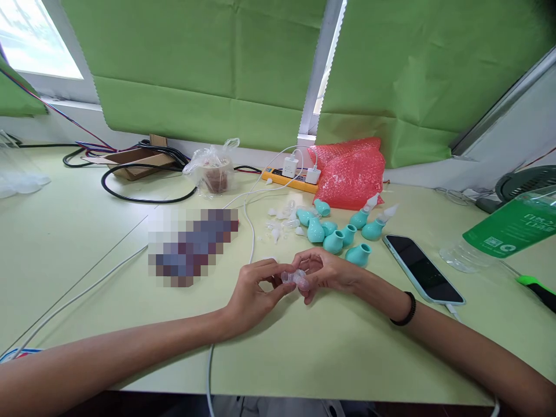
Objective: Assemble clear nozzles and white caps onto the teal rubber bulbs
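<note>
Between my two hands is a small clear plastic piece (296, 278), pinched from both sides just above the table. My left hand (258, 292) has thumb and fingertips closed on its left end. My right hand (324, 272) grips the other end, its fingers partly hiding it. Just beyond lie several teal rubber bulbs (315, 230), some on their sides with the mouth showing. Two teal bulbs (372, 228) at the right carry translucent pointed tips (388, 213). Loose clear and white plastic parts (284, 217) are scattered left of the bulbs.
A phone (423, 269) on a cable lies right of my right hand, near a tilted green-labelled bottle (512, 229). A white cable (249, 226) crosses the table. Behind are a power strip (289, 180), red bubble wrap (351, 174), a bagged pot (216, 174) and a cardboard box (139, 165).
</note>
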The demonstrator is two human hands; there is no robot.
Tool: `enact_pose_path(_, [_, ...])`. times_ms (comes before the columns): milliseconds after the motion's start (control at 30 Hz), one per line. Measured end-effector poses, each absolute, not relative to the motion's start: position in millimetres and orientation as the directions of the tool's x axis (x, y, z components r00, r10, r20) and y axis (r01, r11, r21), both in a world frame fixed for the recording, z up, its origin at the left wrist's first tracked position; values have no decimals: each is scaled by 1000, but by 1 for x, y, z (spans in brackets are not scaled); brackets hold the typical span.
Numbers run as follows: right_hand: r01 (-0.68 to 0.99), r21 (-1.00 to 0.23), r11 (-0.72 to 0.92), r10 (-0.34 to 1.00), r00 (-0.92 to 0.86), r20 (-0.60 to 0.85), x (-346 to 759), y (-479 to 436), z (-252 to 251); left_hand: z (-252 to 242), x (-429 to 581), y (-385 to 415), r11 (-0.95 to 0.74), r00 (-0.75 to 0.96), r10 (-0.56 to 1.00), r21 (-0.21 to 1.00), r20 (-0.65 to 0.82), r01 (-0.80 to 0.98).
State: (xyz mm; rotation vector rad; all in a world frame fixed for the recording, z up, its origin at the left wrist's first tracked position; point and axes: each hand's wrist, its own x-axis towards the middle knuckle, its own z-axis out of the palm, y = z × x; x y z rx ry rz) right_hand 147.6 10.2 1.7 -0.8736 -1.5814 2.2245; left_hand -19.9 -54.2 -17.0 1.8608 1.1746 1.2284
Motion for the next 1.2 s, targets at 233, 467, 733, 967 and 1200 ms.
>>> enact_pose_path(233, [117, -902, -415, 561, -748, -355, 144, 9, -4, -17, -20, -55, -482, 215, 876, 777, 431, 405])
enact_pose_path(467, [80, -915, -395, 552, -775, -306, 145, 11, -5, -18, -19, -55, -416, 158, 909, 869, 386, 268])
enact_pose_path(733, [9, -949, -315, 621, -754, -213, 142, 7, -8, -18, -18, -52, -309, 118, 949, 935, 292, 176])
enact_pose_path(967, [-32, -959, -282, 647, -744, -165, 140, 3, -9, -18, -18, -53, -266, 113, 962, 950, 250, 164])
enact_pose_path(1200, [-13, -944, -328, 635, -743, -211, 140, 4, -12, -18, -18, -53, -238, 103, 969, 961, 225, 140])
